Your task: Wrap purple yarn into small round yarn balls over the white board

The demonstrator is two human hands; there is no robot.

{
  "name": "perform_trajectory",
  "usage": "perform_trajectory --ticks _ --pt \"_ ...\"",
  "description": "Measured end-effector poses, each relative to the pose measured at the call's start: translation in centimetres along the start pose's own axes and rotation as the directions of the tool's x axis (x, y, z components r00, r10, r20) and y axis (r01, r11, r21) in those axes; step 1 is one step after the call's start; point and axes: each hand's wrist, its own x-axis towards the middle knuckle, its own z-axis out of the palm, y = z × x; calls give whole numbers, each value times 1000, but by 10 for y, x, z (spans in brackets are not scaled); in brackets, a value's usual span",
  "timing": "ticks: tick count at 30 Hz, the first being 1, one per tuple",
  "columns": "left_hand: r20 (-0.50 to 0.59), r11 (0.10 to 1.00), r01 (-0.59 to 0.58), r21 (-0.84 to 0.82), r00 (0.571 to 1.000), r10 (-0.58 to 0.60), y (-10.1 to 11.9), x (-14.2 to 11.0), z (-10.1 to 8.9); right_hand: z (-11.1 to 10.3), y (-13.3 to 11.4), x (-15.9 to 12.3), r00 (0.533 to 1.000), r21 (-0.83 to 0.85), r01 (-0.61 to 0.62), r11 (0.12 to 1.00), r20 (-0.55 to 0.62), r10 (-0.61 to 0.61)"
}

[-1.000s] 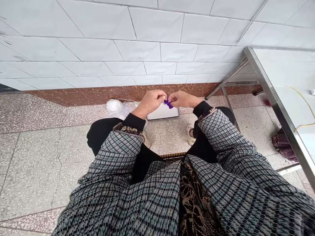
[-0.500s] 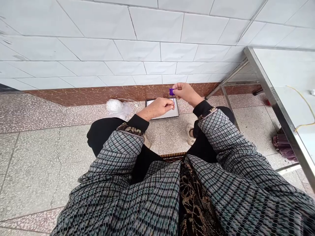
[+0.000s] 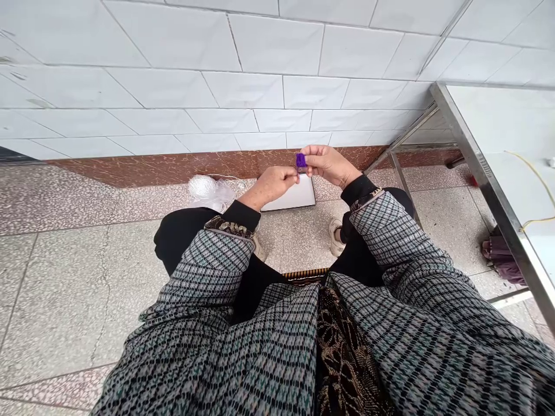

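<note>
A small bundle of purple thread [image 3: 300, 160] is pinched between the thumb and fingers of my right hand [image 3: 329, 164]. Just below and to the left, my left hand [image 3: 276, 184] is closed in a pinch on a short purple strand that runs down from the bundle. The fingertips of the two hands are close together. Under them on the floor lies a shallow white tray with a dark rim [image 3: 299, 196], partly hidden by my left hand.
A ball of white cord [image 3: 203, 188] in clear plastic lies on the floor to the left, near my knee. At the right stands a metal-framed table [image 3: 481, 162] with a yellow cord [image 3: 537, 172] on its top. The tiled wall [image 3: 243, 92] rises in front.
My left hand has moved up and left, from below the bundle to beside its lower left. The purple bundle has shifted slightly left and turned in my right hand.
</note>
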Motion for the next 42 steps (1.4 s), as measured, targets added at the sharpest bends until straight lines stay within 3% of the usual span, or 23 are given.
perform_trajectory --ticks 2,5,7,9,11,13,17,20,24,28,37,42 --pt "104 998 -54 -11 993 55 4 -2 4 -2 5 5 992 -32 28 999 -119 -31" --pt "179 993 -110 -34 977 115 9 -5 5 -2 10 9 968 -327 4 945 -237 -86" --pt "122 993 -110 -36 986 113 9 -5 2 0 9 7 982 -540 -4 842 -162 -100" --pt "-13 997 -67 -31 998 67 7 -3 -3 2 7 2 1000 -601 12 799 10 -8" --pt "-153 999 2 -47 988 -9 5 -1 -6 4 3 -2 982 -508 -5 861 161 101" --pt "-245 992 66 -111 965 -92 3 1 -6 4 1 -4 968 -327 -42 944 220 119" --pt "-309 952 89 -293 934 -182 4 5 5 6 2 -1 997 24 -55 998 55 54" --pt "-348 937 62 -343 918 -189 7 7 16 11 8 5 992 153 -7 988 -126 26" --pt "-394 940 19 -340 905 -160 12 7 22 19 14 10 965 166 66 984 -262 -21" --pt "-422 931 -4 -364 892 -161 14 6 20 24 15 12 947 115 112 987 -314 -71" --pt "-441 896 16 -443 867 -233 13 7 21 29 20 13 950 60 142 988 -289 -119" --pt "-472 900 51 -432 838 -274 16 8 18 26 22 13 968 81 155 985 -213 -135"
